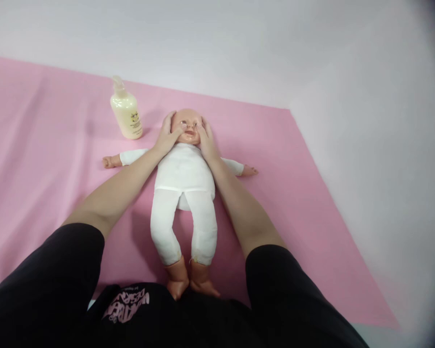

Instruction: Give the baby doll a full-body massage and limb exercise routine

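Observation:
A baby doll (184, 166) lies on its back, its white cloth body and legs toward me and its arms spread to the sides. My left hand (169, 134) cups one side of the doll's head, with the thumb on the cheek beside the nose. On the other side of the head, my right hand (206, 136) holds it the same way, its thumb on the opposite cheek. Both hands' fingers run along the sides of the head, and their tips are partly hidden. The doll's plastic feet reach my black shirt.
A pump bottle (127, 113) of pale yellow liquid stands upright to the left of the doll's head. Everything rests on a pink sheet (271, 183), wrinkled at the left. A plain white surface (217, 43) lies beyond its far edge.

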`<state>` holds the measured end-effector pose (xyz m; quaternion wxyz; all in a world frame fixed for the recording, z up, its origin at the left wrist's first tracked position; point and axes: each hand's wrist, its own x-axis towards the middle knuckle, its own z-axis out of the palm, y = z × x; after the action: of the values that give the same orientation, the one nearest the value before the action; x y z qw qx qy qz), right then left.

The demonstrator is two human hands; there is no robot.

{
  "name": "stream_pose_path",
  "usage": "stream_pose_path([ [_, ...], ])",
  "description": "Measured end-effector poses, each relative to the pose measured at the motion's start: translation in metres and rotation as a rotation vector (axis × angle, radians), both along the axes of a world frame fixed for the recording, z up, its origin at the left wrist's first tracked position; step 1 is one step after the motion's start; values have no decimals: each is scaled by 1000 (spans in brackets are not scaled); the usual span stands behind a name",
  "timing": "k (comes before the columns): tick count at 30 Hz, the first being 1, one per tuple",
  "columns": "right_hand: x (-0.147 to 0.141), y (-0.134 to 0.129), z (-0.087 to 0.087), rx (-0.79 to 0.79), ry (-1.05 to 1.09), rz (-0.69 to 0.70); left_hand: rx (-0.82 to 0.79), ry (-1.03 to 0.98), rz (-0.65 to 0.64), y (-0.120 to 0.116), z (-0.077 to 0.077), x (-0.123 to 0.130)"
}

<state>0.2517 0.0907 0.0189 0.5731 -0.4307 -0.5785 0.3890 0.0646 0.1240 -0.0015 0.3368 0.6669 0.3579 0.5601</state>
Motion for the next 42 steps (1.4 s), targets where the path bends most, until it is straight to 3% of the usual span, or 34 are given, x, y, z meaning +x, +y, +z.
stream_pose_path([
  [18,5,18,-17,10,50,-8,8,9,4,1,-2,0],
  [29,3,5,3,-39,7,-50,-14,-17,-14,2,-3,0],
  [42,4,8,-2,-26,4,-27,-18,-35,-5,1,-2,2],
])
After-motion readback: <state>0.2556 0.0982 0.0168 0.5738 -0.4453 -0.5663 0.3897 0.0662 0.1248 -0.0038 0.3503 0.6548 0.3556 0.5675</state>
